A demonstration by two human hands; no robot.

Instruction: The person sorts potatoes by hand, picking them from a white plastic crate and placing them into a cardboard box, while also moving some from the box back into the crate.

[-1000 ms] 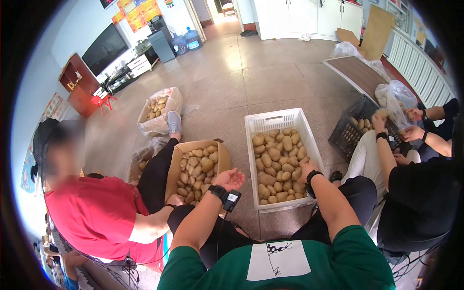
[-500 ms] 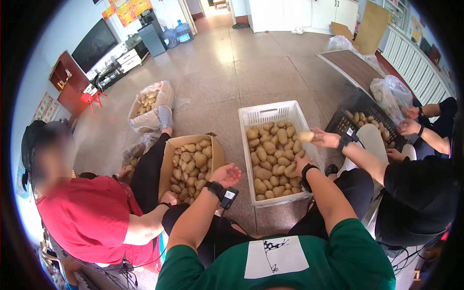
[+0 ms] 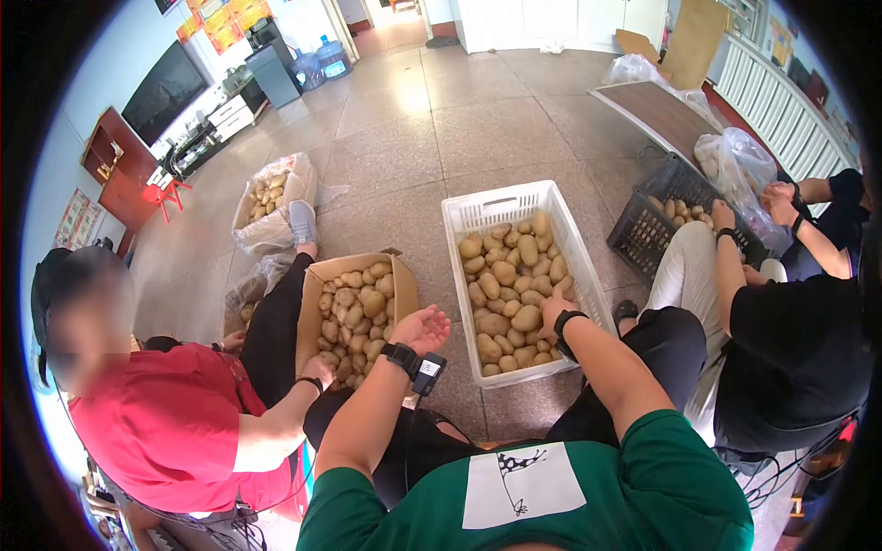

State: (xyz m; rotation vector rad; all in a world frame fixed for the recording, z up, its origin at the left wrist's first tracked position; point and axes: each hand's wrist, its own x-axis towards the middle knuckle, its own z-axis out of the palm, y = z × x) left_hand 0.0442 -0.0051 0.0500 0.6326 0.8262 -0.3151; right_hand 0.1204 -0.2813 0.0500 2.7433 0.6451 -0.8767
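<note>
A white plastic crate (image 3: 466,209) full of potatoes (image 3: 503,273) stands on the floor in front of me. My right hand (image 3: 555,310) is down among them near the crate's right side, fingers apart and touching potatoes; its fingertips are partly hidden. To the left, my left hand (image 3: 423,329) hovers palm up with loosely curled fingers and nothing in it. It is between the white crate and a cardboard box (image 3: 404,286) of potatoes. A small device is strapped to my left wrist.
On the left, a person in a red shirt (image 3: 165,413) has a hand at the cardboard box. A person in black (image 3: 790,367) reaches into a black crate (image 3: 634,230) on the right. Another person's hands hold a plastic bag (image 3: 740,165). A lined box (image 3: 299,179) of potatoes stands farther off.
The neighbour's hand holding a potato over the white crate has withdrawn to the black crate. My right hand has shifted slightly among the potatoes; my left stays open. The view has turned slightly.
</note>
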